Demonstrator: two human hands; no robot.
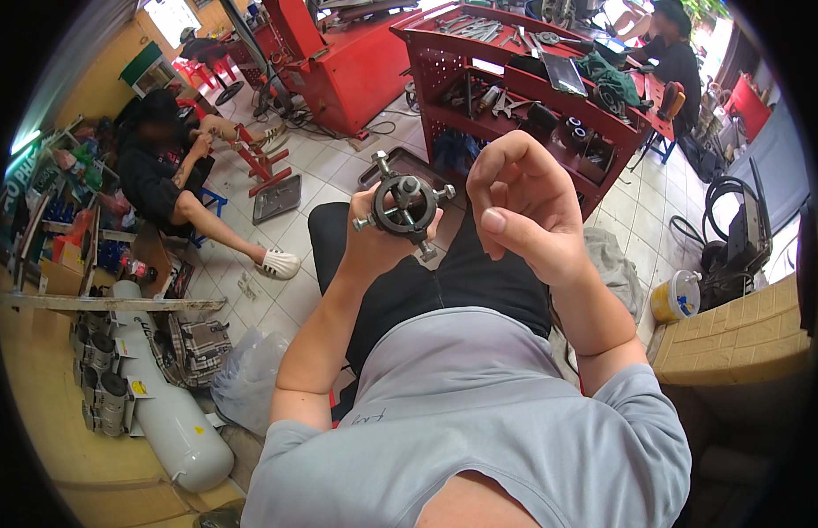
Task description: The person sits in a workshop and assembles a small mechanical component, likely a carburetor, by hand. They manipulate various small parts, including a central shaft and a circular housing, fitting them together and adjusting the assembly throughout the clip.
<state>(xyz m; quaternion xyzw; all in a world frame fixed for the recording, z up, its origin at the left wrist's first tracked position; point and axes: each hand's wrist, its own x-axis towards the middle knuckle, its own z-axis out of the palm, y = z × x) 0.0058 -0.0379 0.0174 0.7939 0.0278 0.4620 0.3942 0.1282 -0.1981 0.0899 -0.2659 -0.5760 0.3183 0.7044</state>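
Over the black trousers (378, 321), the left hand (371, 253) bears up a ring-shaped metal fixture (409, 201) from beneath and behind. Its fingers wrap the underside, mostly hidden, though fingertips show at the ring's right edge. This cradling grip probably steadies the weight while keeping the upper face turned toward the wearer and the projecting bolts (380, 159) within reach.

Just beside it hangs the right hand (537, 211), fingers arched loosely rather than spread, with nothing visible between them (whether the thumb tip meets a finger, I cannot tell). Being raised so near suggests readiness to help.

Dark, dull metal forms the round frame, with openings around a central stud; the bolts look paler and shinier, with angular heads. Beyond lie a shallow black tray (420, 165) on glossy tiles (312, 176) and a red cart (607, 167) with perforated sides, its wrenches (476, 29) perhaps laid on top for easy picking.
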